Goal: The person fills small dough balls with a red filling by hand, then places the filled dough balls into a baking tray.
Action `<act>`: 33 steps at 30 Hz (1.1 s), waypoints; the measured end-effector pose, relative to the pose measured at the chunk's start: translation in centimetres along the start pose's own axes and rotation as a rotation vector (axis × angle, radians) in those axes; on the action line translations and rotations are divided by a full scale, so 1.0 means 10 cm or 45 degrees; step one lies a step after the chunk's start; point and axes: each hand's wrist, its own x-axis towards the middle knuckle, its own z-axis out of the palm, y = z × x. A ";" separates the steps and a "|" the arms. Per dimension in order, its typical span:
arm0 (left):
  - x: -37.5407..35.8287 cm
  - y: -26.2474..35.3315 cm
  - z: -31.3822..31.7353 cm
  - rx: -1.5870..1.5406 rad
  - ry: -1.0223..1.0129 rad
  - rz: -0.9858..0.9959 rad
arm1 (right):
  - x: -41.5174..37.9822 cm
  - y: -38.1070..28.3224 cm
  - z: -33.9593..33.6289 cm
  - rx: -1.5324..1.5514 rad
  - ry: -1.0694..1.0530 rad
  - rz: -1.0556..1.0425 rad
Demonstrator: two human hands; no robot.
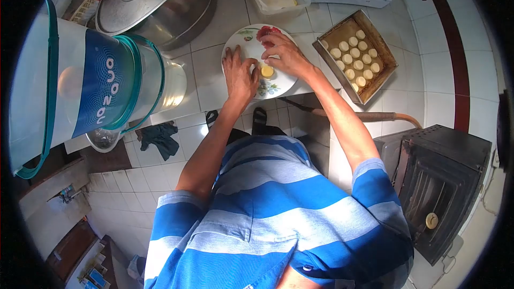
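Observation:
A white plate with printed flowers lies on the tiled counter, and both my hands are over it. On it sits a small round yellow dough piece, between my two hands. My left hand rests at the plate's left side, fingers spread, its thumb right by the dough. From the right, my right hand reaches over the plate with curved fingers apart, thumb just above the dough. A red patch shows at its fingertips, partly covered by them.
A square metal baking tin holds rows of pale round dough pieces at right. Behind the plate stands a plastic tub. A big lidded pot and a large bucket stand left. A dark oven is low on the right.

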 end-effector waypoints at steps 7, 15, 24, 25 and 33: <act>0.04 0.04 0.00 0.050 -0.050 -0.048 | 0.01 0.05 0.07 -0.068 -0.040 -0.035; 0.06 0.04 -0.01 0.023 -0.078 -0.028 | -0.04 0.10 0.13 -0.077 -0.182 -0.012; 0.11 0.01 -0.02 -0.049 -0.118 0.070 | -0.11 0.05 0.13 -0.025 -0.125 0.023; 0.11 0.00 -0.02 -0.083 -0.119 0.079 | -0.12 0.05 0.14 -0.014 -0.096 0.025; 0.03 0.14 -0.12 -0.241 -0.175 -0.024 | -0.25 -0.14 0.05 -0.036 -0.004 0.090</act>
